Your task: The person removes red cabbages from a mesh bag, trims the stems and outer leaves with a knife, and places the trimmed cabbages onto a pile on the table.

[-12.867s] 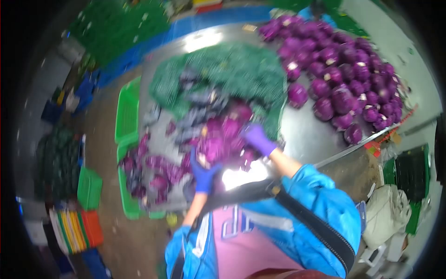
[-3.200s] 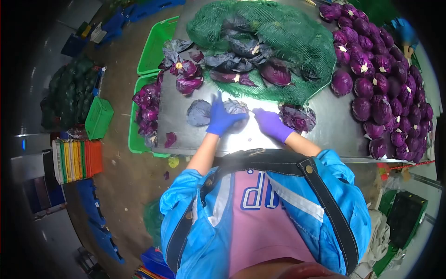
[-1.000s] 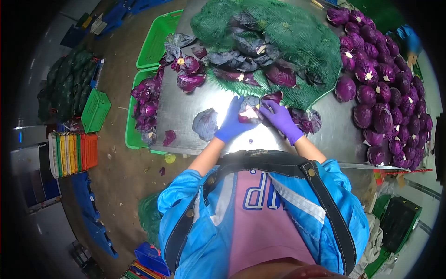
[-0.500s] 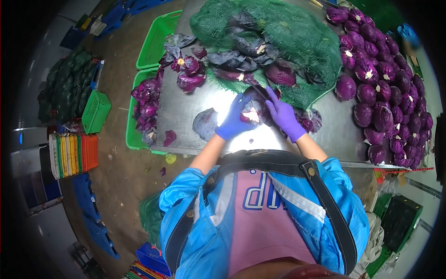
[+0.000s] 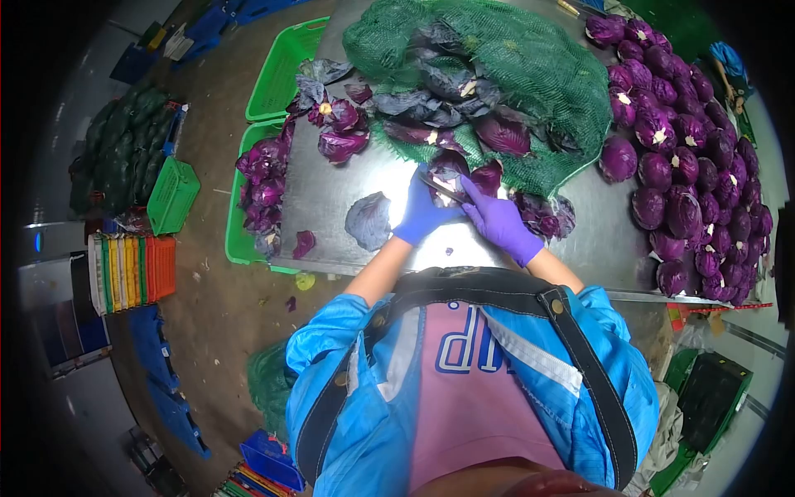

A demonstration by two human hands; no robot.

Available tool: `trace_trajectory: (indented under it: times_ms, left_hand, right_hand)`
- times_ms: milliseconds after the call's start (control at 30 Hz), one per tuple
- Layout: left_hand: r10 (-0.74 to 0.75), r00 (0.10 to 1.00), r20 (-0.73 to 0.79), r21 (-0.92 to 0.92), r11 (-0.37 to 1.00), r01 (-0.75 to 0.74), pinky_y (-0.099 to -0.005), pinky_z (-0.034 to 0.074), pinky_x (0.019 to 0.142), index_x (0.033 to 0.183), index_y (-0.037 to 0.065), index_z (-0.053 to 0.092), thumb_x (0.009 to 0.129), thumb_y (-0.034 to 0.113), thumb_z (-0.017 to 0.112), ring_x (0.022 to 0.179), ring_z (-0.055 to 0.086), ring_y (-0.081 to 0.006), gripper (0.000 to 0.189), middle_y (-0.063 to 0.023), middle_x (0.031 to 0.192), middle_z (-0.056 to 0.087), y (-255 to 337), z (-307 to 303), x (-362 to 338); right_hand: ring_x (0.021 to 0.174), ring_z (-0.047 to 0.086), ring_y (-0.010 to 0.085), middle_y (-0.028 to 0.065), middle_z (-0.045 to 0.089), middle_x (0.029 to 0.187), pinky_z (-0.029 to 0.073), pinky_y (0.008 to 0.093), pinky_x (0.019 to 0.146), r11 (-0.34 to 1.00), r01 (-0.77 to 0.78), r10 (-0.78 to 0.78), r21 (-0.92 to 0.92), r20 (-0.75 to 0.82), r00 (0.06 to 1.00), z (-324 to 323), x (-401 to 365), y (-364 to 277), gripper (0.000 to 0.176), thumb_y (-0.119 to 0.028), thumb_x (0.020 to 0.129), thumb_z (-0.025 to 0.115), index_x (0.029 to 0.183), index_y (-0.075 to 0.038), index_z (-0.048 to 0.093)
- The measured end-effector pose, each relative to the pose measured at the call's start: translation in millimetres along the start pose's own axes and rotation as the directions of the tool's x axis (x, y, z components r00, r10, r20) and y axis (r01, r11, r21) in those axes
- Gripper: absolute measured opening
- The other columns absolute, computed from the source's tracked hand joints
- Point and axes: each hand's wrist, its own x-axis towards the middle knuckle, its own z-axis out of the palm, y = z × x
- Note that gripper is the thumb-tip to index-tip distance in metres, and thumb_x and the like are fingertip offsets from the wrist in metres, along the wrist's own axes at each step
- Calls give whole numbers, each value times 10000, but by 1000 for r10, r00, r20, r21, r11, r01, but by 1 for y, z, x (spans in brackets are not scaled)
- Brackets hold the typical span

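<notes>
A red cabbage [image 5: 448, 164] is on the steel table in front of me. My left hand [image 5: 424, 212], in a purple glove, wraps round its left side and near side. In my right hand [image 5: 499, 224], gloved too, is a knife [image 5: 445, 190]; its blade lies across the pale stem end of the cabbage. The handle is mostly hidden under my fingers. Loose dark leaves [image 5: 546, 217] lie right of my right hand, and a flat greyish leaf [image 5: 368, 221] lies left of my left hand. Just beyond is a green mesh bag [image 5: 538, 70] with untrimmed cabbages.
Trimmed red cabbages [image 5: 683, 207] are piled along the table's right side. Green crates [image 5: 236, 240] stand at the left edge, the nearer one full of leaves. More leaves [image 5: 341, 132] lie on the table's left. Another person's arm [image 5: 729, 83] shows at far right.
The knife has swung down from pointing away to lying across the cabbage's stem end. My right hand has moved slightly nearer and left, and the cabbage has turned in my left hand.
</notes>
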Motion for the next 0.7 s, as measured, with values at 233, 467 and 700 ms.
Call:
trace_trajectory:
  times_ms: [233,467,700]
  left_hand:
    - [94,994,-51,212,974,-81,-352,462,829,1186,-91,348,473,376,895,986,541,-235,1013,-172,1096,497,-16,0,6]
    - [193,976,-104,291,944,-156,-332,472,784,1123,-5,450,496,363,865,920,544,-174,837,-100,1019,545,1,7,5]
    - [83,989,-123,464,885,-16,-451,398,917,1301,-90,254,462,379,871,1112,422,-395,1142,-269,1227,367,-15,17,2]
  right_hand:
    - [647,615,319,157,634,824,472,419,541,993,-15,4,-118,-95,996,2,-1,-3,525,-300,919,459,1385,-100,326]
    - [621,607,313,155,622,763,468,423,539,995,-54,45,-80,-109,993,1,-2,0,485,-287,917,459,1352,-87,379]
    - [615,611,310,155,626,745,478,422,545,970,-155,142,-188,-79,987,-2,13,-2,441,-292,925,435,1309,-76,425]
